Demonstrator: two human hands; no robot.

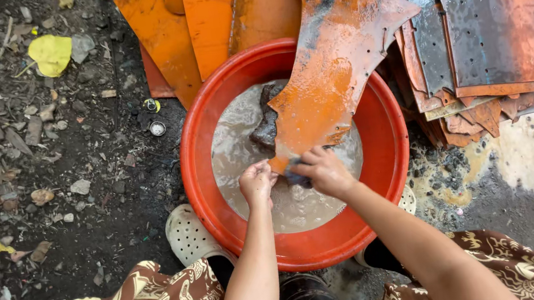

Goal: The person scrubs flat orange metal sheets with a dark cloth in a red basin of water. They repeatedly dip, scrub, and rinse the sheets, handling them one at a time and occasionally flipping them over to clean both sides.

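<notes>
A red plastic basin (385,156) holds murky grey-brown water. A wet, rust-orange metal sheet (331,69) leans out of the basin toward the upper right, its lower end in the water. My left hand (256,182) pinches the sheet's lower edge. My right hand (323,170) presses a small dark scrubbing pad (296,178) against that same lower end. A dark wet lump (267,126), perhaps a rag or another piece, lies in the water beside the sheet.
More orange sheets (199,23) are stacked behind the basin, and darker rusty ones (480,25) are piled at the right. Dirt ground with stones and a yellow leaf (52,54) lies left. White perforated clogs (190,236) flank the basin.
</notes>
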